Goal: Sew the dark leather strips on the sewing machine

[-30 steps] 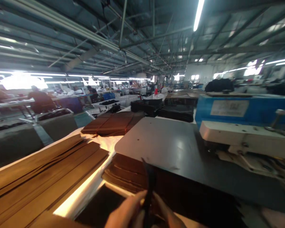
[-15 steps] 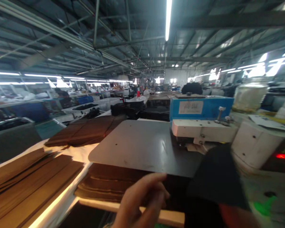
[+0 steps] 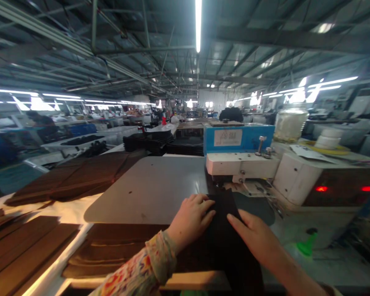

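Note:
A black flat piece of material [image 3: 226,236] lies on the grey machine plate [image 3: 154,189], its far end pointing at the white machine head [image 3: 242,164]. My left hand [image 3: 189,220] lies flat on the piece's left edge, fingers spread. On the right side of the piece rests my right hand [image 3: 254,238], palm down. Both hands press on the piece without gripping it. My left sleeve is multicoloured.
Stacks of brown sheets lie below the plate [image 3: 117,246], at far left [image 3: 24,246] and behind [image 3: 77,174]. A blue box [image 3: 237,137] sits behind the machine head. A control box with red lights [image 3: 327,183], a green bottle [image 3: 305,244] and a jar [image 3: 290,123] stand at right. People work far left.
The view has swung right and down. The black piece, held upright between my hands a second ago, now lies flat on the plate with both hands on top of it.

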`<state>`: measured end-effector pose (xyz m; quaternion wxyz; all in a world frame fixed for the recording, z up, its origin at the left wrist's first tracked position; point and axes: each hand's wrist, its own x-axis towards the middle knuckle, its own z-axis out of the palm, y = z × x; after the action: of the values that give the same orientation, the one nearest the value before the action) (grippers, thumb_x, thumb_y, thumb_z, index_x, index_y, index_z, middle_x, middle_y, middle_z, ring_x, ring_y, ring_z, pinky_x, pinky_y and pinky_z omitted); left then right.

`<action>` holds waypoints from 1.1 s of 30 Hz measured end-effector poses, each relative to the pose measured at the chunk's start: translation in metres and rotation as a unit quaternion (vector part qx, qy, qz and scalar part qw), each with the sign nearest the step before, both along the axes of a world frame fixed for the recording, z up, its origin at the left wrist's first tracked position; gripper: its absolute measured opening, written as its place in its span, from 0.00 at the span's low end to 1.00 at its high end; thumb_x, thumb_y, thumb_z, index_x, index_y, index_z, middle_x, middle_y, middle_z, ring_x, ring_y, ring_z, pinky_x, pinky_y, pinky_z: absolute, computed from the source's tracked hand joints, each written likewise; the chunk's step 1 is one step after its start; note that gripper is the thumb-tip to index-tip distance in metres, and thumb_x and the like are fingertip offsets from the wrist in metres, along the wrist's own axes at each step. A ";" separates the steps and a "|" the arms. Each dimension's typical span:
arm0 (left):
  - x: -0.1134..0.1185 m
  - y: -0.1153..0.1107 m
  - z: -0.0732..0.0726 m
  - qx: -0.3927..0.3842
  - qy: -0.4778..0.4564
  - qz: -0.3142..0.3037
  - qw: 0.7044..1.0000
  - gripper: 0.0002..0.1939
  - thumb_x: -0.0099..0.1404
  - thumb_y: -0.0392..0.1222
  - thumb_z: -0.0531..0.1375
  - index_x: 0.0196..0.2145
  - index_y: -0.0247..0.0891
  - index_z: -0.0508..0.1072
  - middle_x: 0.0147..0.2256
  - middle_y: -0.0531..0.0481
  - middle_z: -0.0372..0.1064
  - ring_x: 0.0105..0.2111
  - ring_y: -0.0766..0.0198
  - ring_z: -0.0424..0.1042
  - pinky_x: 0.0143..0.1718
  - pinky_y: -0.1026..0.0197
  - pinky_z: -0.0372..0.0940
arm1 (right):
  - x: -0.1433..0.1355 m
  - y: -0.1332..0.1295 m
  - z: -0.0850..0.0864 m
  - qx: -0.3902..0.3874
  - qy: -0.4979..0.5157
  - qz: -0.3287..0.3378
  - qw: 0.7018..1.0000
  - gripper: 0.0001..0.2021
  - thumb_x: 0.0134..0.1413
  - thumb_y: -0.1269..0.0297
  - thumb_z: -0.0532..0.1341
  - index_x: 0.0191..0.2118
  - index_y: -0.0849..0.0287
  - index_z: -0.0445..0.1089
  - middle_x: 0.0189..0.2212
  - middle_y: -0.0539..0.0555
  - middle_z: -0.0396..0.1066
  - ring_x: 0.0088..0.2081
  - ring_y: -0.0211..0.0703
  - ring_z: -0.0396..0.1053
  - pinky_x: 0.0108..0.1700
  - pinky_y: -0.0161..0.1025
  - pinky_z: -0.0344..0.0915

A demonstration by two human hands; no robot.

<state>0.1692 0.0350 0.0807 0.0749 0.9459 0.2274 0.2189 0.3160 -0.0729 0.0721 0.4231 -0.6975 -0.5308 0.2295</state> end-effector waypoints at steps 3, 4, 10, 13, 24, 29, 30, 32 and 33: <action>0.004 0.007 -0.007 0.012 0.009 0.020 1.000 0.14 0.64 0.44 0.49 0.47 0.45 0.65 0.44 0.51 0.64 0.43 0.59 0.62 0.42 0.55 0.60 | 0.011 0.018 0.003 0.001 -0.097 -0.018 0.995 0.15 0.52 0.55 0.50 0.30 0.60 0.67 0.25 0.52 0.70 0.30 0.42 0.66 0.32 0.36 0.60; 0.004 0.008 -0.007 0.016 0.012 0.023 1.000 0.14 0.64 0.43 0.49 0.47 0.45 0.65 0.45 0.51 0.64 0.44 0.59 0.61 0.42 0.55 0.60 | 0.015 0.024 0.003 -0.012 -0.102 -0.016 0.995 0.14 0.51 0.57 0.51 0.33 0.61 0.68 0.26 0.52 0.70 0.30 0.42 0.67 0.32 0.36 0.59; 0.009 0.011 -0.002 0.038 0.034 0.015 0.999 0.11 0.64 0.41 0.49 0.42 0.40 0.67 0.44 0.50 0.66 0.45 0.59 0.61 0.44 0.56 0.59 | 0.031 0.052 0.002 -0.055 -0.136 -0.024 0.989 0.17 0.50 0.63 0.54 0.44 0.65 0.68 0.33 0.57 0.73 0.34 0.43 0.69 0.35 0.35 0.61; 0.012 0.011 -0.001 0.046 0.043 0.022 0.998 0.11 0.63 0.46 0.50 0.39 0.38 0.66 0.42 0.48 0.66 0.44 0.59 0.62 0.43 0.56 0.59 | 0.029 0.059 0.005 -0.075 -0.167 -0.040 0.982 0.17 0.51 0.64 0.54 0.45 0.66 0.68 0.34 0.59 0.73 0.35 0.45 0.69 0.35 0.37 0.62; 0.015 0.007 -0.003 0.066 0.048 0.046 0.996 0.16 0.64 0.50 0.47 0.43 0.41 0.66 0.39 0.48 0.63 0.42 0.57 0.62 0.40 0.54 0.60 | 0.020 0.067 0.003 -0.045 -0.283 -0.048 0.957 0.16 0.54 0.67 0.53 0.48 0.65 0.66 0.42 0.61 0.70 0.44 0.46 0.68 0.46 0.38 0.61; 0.018 0.011 -0.003 0.051 0.045 0.028 0.997 0.16 0.64 0.48 0.48 0.43 0.39 0.67 0.39 0.46 0.63 0.42 0.58 0.62 0.42 0.55 0.60 | 0.009 0.066 0.006 -0.067 -0.416 -0.056 0.905 0.17 0.57 0.71 0.46 0.50 0.65 0.63 0.42 0.62 0.70 0.42 0.46 0.69 0.42 0.37 0.64; 0.019 0.012 -0.003 0.050 0.044 0.024 0.997 0.16 0.64 0.48 0.48 0.43 0.38 0.67 0.39 0.46 0.63 0.41 0.58 0.62 0.43 0.55 0.60 | 0.007 0.066 0.008 -0.079 -0.434 -0.054 0.896 0.17 0.58 0.72 0.45 0.50 0.65 0.63 0.41 0.62 0.70 0.40 0.45 0.70 0.40 0.37 0.64; 0.020 0.013 -0.003 0.049 0.042 0.019 0.998 0.16 0.64 0.48 0.49 0.43 0.37 0.67 0.38 0.46 0.63 0.41 0.57 0.62 0.43 0.55 0.60 | 0.006 0.067 0.011 -0.106 -0.461 -0.047 0.880 0.18 0.57 0.74 0.44 0.50 0.64 0.63 0.39 0.62 0.70 0.37 0.45 0.70 0.36 0.36 0.65; 0.020 0.013 -0.003 0.048 0.041 0.017 0.998 0.16 0.64 0.48 0.49 0.42 0.37 0.67 0.38 0.45 0.63 0.41 0.57 0.62 0.43 0.55 0.60 | 0.006 0.068 0.012 -0.118 -0.471 -0.042 0.873 0.18 0.57 0.75 0.44 0.49 0.63 0.63 0.39 0.61 0.70 0.37 0.45 0.70 0.35 0.36 0.65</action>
<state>0.1897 0.0480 0.0779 0.0164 0.9527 0.2352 0.1918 0.3215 -0.0052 0.0844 0.0468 -0.7891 -0.6067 -0.0837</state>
